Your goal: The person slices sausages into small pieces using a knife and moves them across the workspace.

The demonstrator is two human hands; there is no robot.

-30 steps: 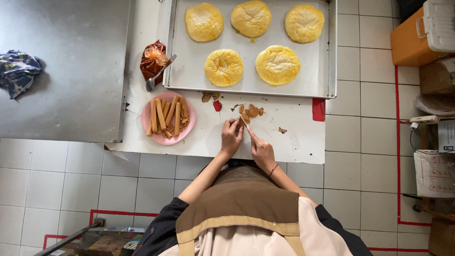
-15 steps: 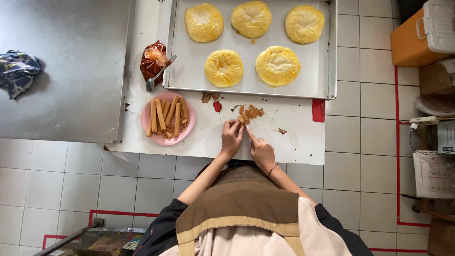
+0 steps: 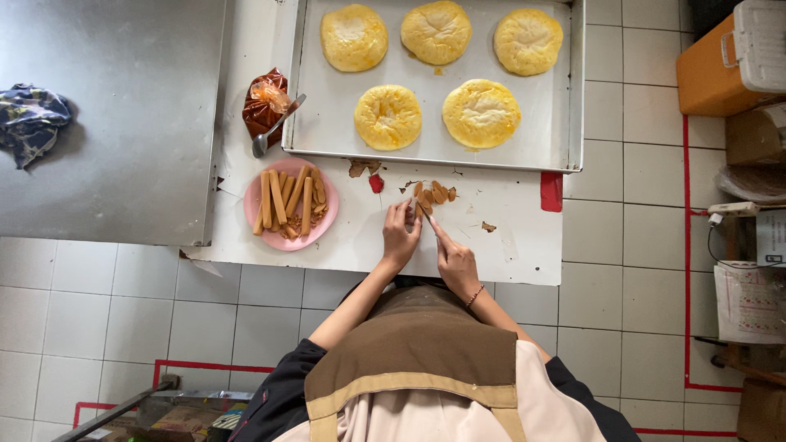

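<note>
While bent over the board (image 3: 524,245), left hand (image 3: 399,237) pinches a brown piece; right hand (image 3: 456,263) grips a knife, cutting beside slices (image 3: 434,195). Pink plate (image 3: 255,214) holds sticks (image 3: 288,200); tray (image 3: 565,123) holds five buns (image 3: 388,116).

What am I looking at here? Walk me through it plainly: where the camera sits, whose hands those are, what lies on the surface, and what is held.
There is no machine here. A person wears one camera on the head, so the single picture looks straight down over their brown apron at their own two bare hands.

The hands work on a white cutting board. The left hand presses on a small pile of brown cut slices. The right hand points a thin blade-like tool toward that pile; it is too small to name for sure.

To the left sits a round pink plate stacked with tan sticks. Above it lies a tied bag of reddish-brown paste with a metal spoon beside it. At the top, a shallow metal baking tray carries five round yellow buns.
</note>
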